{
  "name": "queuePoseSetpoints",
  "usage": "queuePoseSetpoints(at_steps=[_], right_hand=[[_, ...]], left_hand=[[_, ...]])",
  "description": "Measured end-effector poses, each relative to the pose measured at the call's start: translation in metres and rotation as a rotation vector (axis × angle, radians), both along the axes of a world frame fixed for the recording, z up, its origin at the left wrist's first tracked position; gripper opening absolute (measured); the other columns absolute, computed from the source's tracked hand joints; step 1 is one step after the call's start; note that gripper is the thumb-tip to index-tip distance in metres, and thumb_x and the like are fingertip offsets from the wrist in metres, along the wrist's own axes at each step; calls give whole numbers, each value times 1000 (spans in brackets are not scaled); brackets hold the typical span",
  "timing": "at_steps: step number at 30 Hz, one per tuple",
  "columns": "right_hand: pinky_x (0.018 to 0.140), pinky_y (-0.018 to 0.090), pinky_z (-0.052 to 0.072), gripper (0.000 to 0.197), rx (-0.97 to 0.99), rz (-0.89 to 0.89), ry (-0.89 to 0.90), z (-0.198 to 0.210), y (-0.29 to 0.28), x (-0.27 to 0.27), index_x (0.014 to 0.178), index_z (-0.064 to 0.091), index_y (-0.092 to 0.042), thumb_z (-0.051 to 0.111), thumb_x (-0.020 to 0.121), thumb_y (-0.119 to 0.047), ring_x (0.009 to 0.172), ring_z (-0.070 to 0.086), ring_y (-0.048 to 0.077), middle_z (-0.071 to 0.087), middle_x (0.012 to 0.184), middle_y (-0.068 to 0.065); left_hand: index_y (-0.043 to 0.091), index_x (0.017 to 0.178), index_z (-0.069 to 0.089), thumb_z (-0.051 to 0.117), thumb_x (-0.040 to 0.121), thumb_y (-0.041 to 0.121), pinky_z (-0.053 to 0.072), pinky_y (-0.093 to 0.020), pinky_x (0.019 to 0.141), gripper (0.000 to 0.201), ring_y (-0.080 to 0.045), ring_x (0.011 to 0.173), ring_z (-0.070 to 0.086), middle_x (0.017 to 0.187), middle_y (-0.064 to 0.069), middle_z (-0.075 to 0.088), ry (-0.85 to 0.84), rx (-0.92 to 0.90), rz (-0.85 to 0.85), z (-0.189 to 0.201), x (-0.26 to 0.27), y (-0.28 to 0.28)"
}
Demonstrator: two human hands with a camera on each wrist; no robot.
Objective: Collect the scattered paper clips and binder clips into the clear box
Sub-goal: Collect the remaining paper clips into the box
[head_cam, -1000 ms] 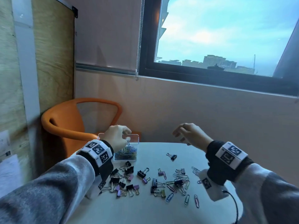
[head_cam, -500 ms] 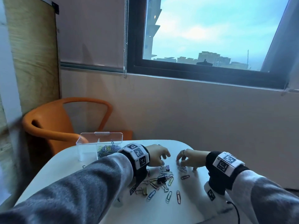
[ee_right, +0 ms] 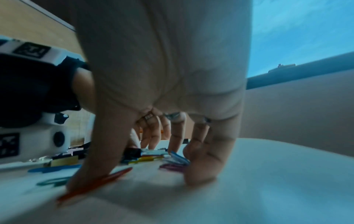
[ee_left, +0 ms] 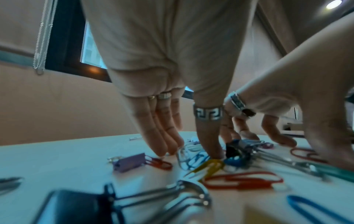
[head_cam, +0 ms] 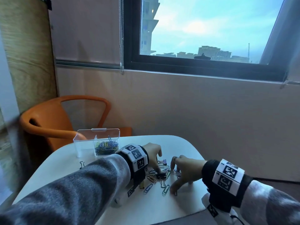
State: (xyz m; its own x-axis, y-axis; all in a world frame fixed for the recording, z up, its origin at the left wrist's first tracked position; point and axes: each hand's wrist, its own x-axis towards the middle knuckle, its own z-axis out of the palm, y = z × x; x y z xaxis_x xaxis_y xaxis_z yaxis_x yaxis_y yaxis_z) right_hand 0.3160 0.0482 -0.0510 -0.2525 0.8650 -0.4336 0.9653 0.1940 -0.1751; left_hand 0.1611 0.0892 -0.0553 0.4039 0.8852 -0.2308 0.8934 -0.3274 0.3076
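A heap of coloured paper clips (head_cam: 164,179) and small binder clips lies on the white table (head_cam: 181,143), among them a black binder clip (head_cam: 161,175) and a purple one (head_cam: 164,161). My left hand (head_cam: 155,161) stands on the heap's left side with straight fingers (ee_left: 162,145) touching the clips. From the right, my right hand (head_cam: 177,177) spreads its fingers over the table, its thumb pressing a red paper clip (ee_right: 99,183). Neither hand holds a clip. The clear box (head_cam: 97,135) stands at the table's far left, with paper clips (head_cam: 105,146) in its right compartment.
One stray binder clip (head_cam: 82,164) lies near the box on the left. An orange chair (head_cam: 53,120) stands behind the table's left corner. The wall and window run close behind the table. A black binder clip (ee_left: 80,207) lies just under my left wrist.
My left hand left the box and came down on the heap. My right hand dropped from the air onto the table. Both now press the clips closer together.
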Motion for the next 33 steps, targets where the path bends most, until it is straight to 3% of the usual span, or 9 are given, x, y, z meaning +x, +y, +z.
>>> queuePoseSetpoints(at_steps=[2, 4, 8, 12, 19, 21, 25, 29, 33], right_hand=[[62, 21, 48, 63, 24, 7, 67, -4, 2, -3, 112, 48, -19, 81, 64, -44, 66, 53, 11, 52, 118, 0], [53, 17, 46, 47, -15, -12, 171, -5, 6, -2, 99, 51, -23, 83, 66, -31, 56, 54, 6, 56, 103, -5], [59, 14, 51, 31, -35, 33, 241, -3, 13, 1, 76, 57, -32, 81, 69, -13, 43, 56, -5, 58, 81, -12], [57, 12, 53, 25, -44, 22, 288, -3, 21, 4, 90, 68, -18, 73, 74, 1, 40, 58, -6, 65, 79, -4], [55, 7, 48, 22, -25, 5, 282, -4, 22, 3, 97, 71, -8, 73, 75, -3, 40, 58, -7, 68, 82, 3], [56, 9, 50, 15, -15, 4, 286, -3, 20, 4, 86, 70, -13, 72, 76, -2, 41, 59, -6, 69, 84, 5], [60, 12, 52, 30, 59, 15, 265, -3, 16, 3, 65, 59, -28, 69, 75, -1, 37, 55, -9, 68, 81, 5], [55, 10, 50, 29, 107, 32, 222, -4, 17, 2, 66, 57, -26, 69, 76, -2, 35, 52, -10, 73, 96, 9], [55, 13, 51, 28, 96, 22, 200, -4, 18, -1, 65, 56, -26, 69, 75, -3, 36, 53, -7, 66, 80, 0]], left_hand=[[8, 124, 53, 79, 73, 25, 48, -30, 89, 60, -23, 109, 60, 117, -9, 65, 24, 9, -11, 0, 2, 1], [8, 119, 59, 80, 72, 23, 50, -31, 89, 53, -24, 107, 62, 115, -10, 67, 33, 0, -21, -1, 3, 2], [9, 114, 63, 78, 75, 23, 50, -31, 90, 44, -23, 107, 63, 115, -10, 68, 35, -16, -24, -3, 1, 0], [9, 117, 63, 73, 79, 23, 47, -30, 94, 41, -23, 111, 61, 119, -10, 66, 64, -5, -43, -4, 0, -2], [6, 114, 67, 68, 84, 20, 45, -24, 84, 33, -22, 111, 61, 120, -10, 66, 111, 23, -75, -2, 1, -7], [4, 117, 65, 66, 86, 19, 46, -26, 88, 34, -23, 113, 60, 123, -10, 64, 151, 6, -79, -1, 4, -7], [5, 120, 63, 65, 87, 17, 46, -28, 92, 35, -22, 111, 59, 127, -10, 62, 177, -17, -61, -1, 6, -7], [8, 116, 66, 65, 86, 15, 43, -23, 77, 31, -14, 89, 52, 123, -9, 64, 165, -40, -60, 0, 6, -6], [10, 113, 68, 67, 85, 18, 43, -22, 66, 29, -13, 87, 52, 120, -8, 66, 162, -18, -72, 2, 5, -9]])
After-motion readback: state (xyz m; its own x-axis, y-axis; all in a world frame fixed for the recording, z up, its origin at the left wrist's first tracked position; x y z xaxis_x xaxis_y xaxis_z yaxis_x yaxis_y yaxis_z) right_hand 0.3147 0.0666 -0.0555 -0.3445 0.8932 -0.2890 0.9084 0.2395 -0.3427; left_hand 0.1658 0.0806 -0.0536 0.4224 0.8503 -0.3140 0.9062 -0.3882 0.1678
